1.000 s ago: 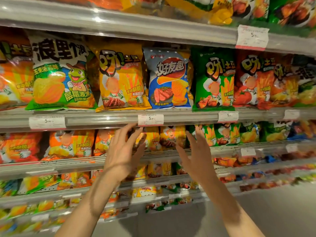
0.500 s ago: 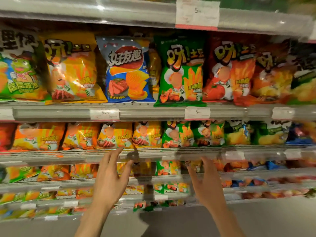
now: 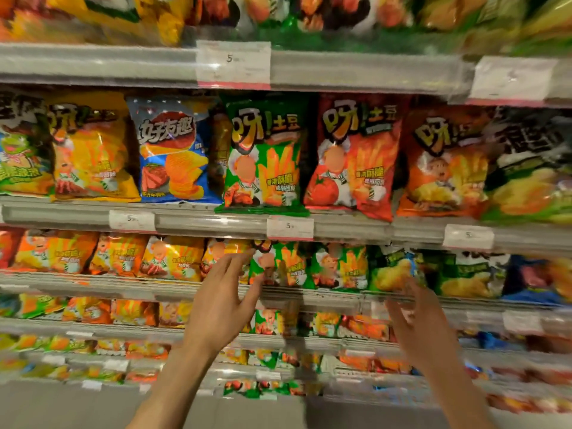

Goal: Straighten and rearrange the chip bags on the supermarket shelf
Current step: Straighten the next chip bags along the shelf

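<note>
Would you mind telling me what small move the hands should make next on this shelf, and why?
Probably reach up to the big green chip bag and push it back. Its bottom edge hangs over the shelf lip, ahead of the blue bag beside it. Both the left hand and right hand are open, hold nothing, and sit below that shelf.

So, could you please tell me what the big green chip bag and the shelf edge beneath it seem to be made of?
The green chip bag looks like glossy printed plastic film: it shows bright highlights, creases and a crimped bottom seam. The shelf edge appears to be pale grey metal or plastic, I cannot tell which, with a clear plastic strip holding the price tag.
</note>
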